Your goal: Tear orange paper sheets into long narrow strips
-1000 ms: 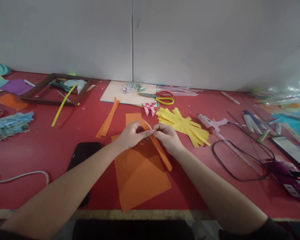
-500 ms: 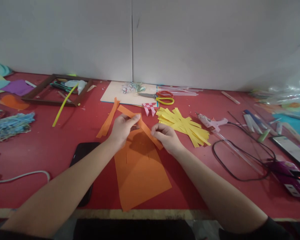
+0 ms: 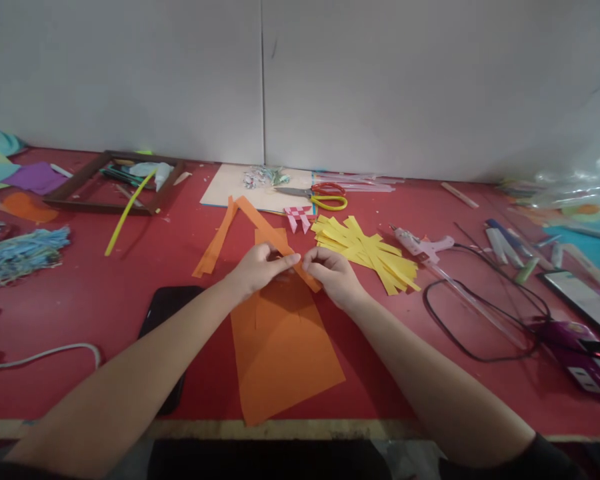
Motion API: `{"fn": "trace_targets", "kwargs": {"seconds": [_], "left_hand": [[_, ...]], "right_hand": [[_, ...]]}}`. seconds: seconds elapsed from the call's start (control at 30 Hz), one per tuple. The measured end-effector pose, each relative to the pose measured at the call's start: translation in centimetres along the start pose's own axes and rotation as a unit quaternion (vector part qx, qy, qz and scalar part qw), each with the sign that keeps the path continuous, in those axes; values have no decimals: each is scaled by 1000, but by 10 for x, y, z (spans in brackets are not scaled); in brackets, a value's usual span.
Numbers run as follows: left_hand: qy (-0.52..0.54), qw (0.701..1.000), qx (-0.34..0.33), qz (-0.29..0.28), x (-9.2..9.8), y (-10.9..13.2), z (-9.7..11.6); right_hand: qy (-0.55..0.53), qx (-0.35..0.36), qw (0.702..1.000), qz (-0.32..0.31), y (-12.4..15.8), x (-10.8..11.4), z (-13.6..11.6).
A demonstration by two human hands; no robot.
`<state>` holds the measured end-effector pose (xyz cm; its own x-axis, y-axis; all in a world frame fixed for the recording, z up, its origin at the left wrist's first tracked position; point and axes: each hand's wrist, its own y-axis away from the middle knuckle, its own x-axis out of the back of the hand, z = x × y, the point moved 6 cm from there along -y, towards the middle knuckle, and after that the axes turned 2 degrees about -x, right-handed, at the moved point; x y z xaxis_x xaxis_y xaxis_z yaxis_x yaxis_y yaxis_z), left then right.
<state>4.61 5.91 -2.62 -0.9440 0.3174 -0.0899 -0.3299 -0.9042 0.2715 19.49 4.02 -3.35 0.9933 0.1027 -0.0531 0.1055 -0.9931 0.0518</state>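
Observation:
My left hand [image 3: 254,272] is closed on an orange paper strip [image 3: 258,221], thumb on top near its lower right part. My right hand [image 3: 336,277] pinches at the strip's right edge, close to the left thumb. The strip slants from upper left to lower right. Beneath both hands lies a larger orange paper sheet [image 3: 290,363], with a narrower orange piece [image 3: 279,313] on top, partly hidden by the left hand. More orange strips [image 3: 215,243] lie to the left, meeting the held strip's upper end.
Yellow paper strips [image 3: 370,257] are piled to the right, beside a hot glue gun [image 3: 420,247] with a looping cord. Scissors [image 3: 325,197] and a pink woven paper piece [image 3: 299,217] lie ahead. A black phone [image 3: 167,310] sits under my left forearm; a brown frame [image 3: 60,197] stands back left.
My left hand has slid down and right along the orange strip, so its thumb is now close to the right fingers. The right hand stays nearly in place.

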Motion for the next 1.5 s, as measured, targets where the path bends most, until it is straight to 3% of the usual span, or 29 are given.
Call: {"fn": "trace_targets", "kwargs": {"seconds": [0.3, 0.63, 0.77, 0.87, 0.97, 1.07, 1.13, 1.2, 1.3, 1.5], "left_hand": [[62, 994, -61, 64, 9, -4, 4], [135, 963, -120, 202, 42, -8, 10], [94, 984, -106, 106, 25, -4, 10], [11, 998, -44, -51, -2, 6, 5], [-100, 965, 16, -243, -26, 23, 0], [-122, 947, 29, -297, -29, 30, 1], [-101, 960, 14, -262, -25, 24, 3], [-60, 983, -19, -171, -16, 14, 4], [-19, 995, -57, -74, -4, 3, 3], [82, 989, -110, -46, -1, 1, 14]], "right_hand": [[-17, 12, 1000, -9, -1, 1, 3], [-74, -8, 997, -20, -1, 0, 6], [-127, -23, 992, -2, -2, 2, 6], [-132, -30, 991, -3, -2, 1, 7], [-104, -39, 994, -1, 0, 1, 9], [-85, -41, 995, 19, 1, 2, 9], [-97, -49, 994, 34, 1, 3, 8], [-110, -52, 992, 31, 2, 3, 5], [-90, -40, 995, -7, 2, 1, 1], [-25, -32, 996, -81, 5, -3, 3]]}}
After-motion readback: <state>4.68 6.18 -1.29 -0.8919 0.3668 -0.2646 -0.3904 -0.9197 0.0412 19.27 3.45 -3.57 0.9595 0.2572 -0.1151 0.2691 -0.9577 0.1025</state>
